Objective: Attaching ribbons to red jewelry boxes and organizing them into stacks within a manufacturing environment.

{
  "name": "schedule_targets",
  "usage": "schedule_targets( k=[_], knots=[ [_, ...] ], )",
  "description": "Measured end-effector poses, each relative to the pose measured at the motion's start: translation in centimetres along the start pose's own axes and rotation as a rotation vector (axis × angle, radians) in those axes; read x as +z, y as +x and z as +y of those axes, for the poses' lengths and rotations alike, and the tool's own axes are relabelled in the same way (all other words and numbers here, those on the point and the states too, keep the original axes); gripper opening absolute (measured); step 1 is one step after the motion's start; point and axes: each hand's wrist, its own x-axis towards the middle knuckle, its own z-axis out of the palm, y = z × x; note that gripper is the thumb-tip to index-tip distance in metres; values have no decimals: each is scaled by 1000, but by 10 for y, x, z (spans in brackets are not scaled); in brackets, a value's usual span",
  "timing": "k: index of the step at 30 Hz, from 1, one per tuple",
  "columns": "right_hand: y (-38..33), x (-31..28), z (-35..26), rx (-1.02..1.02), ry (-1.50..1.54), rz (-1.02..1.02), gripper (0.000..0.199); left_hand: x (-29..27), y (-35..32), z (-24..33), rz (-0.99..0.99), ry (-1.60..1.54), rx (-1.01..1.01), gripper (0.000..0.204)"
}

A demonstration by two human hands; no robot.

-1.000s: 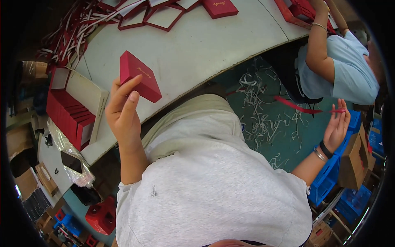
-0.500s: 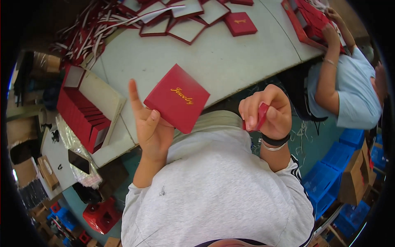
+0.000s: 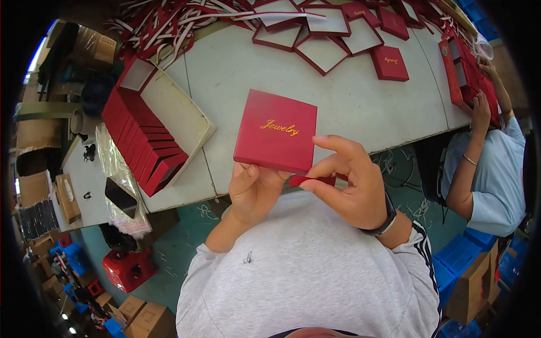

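Both hands have drawn closer together since half a second ago, and the red square box (image 3: 275, 131) now lies flatter, its lid facing up. It sits above the left hand (image 3: 255, 191), whose grip closes on the box's near edge from beneath, thumb on the underside. Right of that grip, the right hand (image 3: 350, 188) pinches a small red strip (image 3: 311, 180) between thumb and forefinger, just below the box's near right corner and touching or nearly touching it. Beyond the box the pale table (image 3: 349, 107) lies bare up to a scatter of open red-rimmed box halves (image 3: 322, 48). Left of the grip, a tray (image 3: 186, 127) holds a row of red boxes (image 3: 143, 141) on edge. Far right, another person (image 3: 490, 163) works at the table's edge.
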Motion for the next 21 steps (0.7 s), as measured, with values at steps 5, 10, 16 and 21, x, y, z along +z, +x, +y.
schedule_targets(
  k=[5, 10, 16, 21],
  knots=[
    [2, 10, 5, -174, -170, 58, 54, 7, -5, 1, 51, 218, 134, 37],
    [5, 13, 5, -239, -290, 75, 53, 2, -9, -1, 82, 275, 165, 39],
    [4, 17, 7, -244, -342, 101, 51, 4, -13, -2, 65, 237, 157, 41],
    [0, 21, 7, -233, -343, 132, 48, 5, -14, -1, 36, 198, 127, 36]
  ],
)
